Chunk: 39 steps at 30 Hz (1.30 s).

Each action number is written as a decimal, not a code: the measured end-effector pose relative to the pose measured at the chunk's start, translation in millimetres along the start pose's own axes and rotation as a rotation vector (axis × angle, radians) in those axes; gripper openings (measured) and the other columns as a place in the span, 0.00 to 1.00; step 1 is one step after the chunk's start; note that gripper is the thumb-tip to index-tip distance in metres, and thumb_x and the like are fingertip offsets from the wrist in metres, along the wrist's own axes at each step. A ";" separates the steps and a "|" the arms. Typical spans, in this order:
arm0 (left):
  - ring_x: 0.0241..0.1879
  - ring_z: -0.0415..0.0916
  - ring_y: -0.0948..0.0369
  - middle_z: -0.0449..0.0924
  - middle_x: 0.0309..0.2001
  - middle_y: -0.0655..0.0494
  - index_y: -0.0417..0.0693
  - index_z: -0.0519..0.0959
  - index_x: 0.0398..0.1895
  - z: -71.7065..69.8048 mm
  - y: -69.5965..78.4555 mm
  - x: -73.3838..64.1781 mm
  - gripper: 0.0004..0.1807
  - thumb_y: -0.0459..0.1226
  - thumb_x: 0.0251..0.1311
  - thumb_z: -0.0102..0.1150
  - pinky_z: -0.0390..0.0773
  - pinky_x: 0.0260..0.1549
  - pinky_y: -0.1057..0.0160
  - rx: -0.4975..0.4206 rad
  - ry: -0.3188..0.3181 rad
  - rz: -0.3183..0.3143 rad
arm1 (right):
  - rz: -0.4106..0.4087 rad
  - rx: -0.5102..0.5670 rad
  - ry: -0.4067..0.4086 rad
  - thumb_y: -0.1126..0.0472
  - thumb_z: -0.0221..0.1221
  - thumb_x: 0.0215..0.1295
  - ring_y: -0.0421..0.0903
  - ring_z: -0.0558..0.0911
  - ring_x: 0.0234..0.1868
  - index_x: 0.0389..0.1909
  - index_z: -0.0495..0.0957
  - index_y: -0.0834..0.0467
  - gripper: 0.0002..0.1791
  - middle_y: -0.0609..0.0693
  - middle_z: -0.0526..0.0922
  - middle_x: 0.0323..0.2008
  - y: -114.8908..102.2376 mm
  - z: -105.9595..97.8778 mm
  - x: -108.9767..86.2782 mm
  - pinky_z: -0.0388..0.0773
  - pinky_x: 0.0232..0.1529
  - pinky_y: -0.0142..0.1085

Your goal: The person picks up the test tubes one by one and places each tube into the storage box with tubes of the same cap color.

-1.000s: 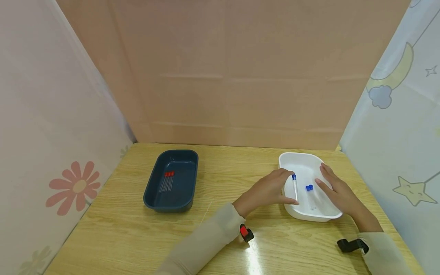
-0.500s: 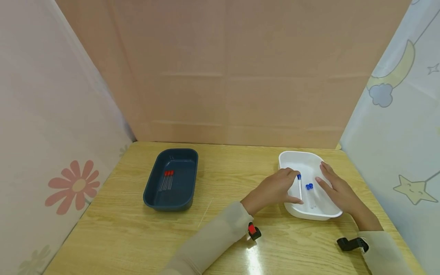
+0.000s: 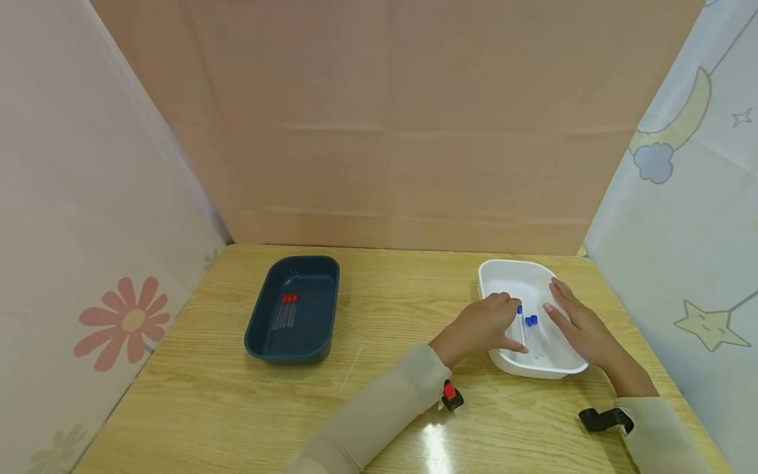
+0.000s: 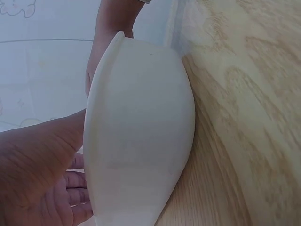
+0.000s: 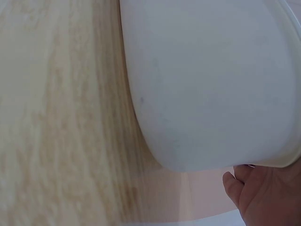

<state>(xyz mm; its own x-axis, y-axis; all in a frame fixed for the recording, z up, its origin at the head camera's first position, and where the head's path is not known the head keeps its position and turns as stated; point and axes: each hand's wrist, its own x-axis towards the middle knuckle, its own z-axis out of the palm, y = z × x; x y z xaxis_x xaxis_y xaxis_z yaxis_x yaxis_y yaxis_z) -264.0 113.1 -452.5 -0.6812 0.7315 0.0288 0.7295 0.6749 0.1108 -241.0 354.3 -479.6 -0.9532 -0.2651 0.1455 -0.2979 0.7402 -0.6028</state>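
Note:
My left hand reaches over the near-left rim of the white tray. Between its thumb and fingers it holds a clear test tube with a blue cap, down inside the tray; the hand partly covers it. Beside that tube lie two more blue-capped tubes. At the tray's right side, my right hand holds the rim, its thumb over the inside and other fingers at the outer wall. In the left wrist view the tray's wall hides the tubes.
A dark blue tray stands on the left of the wooden table, with several red-capped tubes lying in it. Fabric panels enclose the back and both sides.
My left hand has moved right and slightly down with the blue-capped test tube, bringing it closer to the two lying tubes. The right hand has stayed at the white tray's rim.

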 end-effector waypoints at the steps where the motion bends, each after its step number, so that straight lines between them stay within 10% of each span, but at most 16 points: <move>1: 0.48 0.71 0.70 0.75 0.52 0.65 0.51 0.72 0.69 0.5 0.7 1.3 0.49 0.71 0.51 0.62 0.76 0.44 0.75 0.009 0.004 0.002 | -0.001 0.003 -0.001 0.53 0.43 0.83 0.72 0.43 0.77 0.79 0.45 0.67 0.35 0.67 0.41 0.79 -0.1 -0.1 0.2 0.39 0.71 0.68; 39: 0.45 0.70 0.70 0.74 0.46 0.69 0.62 0.75 0.63 11.9 19.9 31.4 0.42 0.71 0.47 0.65 0.74 0.47 0.73 0.122 -0.195 -0.049 | -0.033 0.017 0.022 0.54 0.45 0.82 0.72 0.44 0.77 0.78 0.47 0.70 0.34 0.68 0.43 0.79 -3.4 -1.1 -1.2 0.35 0.77 0.52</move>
<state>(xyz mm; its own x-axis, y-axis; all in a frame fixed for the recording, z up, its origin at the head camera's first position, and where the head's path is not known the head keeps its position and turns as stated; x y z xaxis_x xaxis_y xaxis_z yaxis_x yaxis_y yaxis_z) -270.1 150.6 -461.2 -0.6999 0.6943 -0.1677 0.7059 0.7082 -0.0138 -238.9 352.8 -476.9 -0.9439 -0.2754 0.1822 -0.3282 0.7206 -0.6108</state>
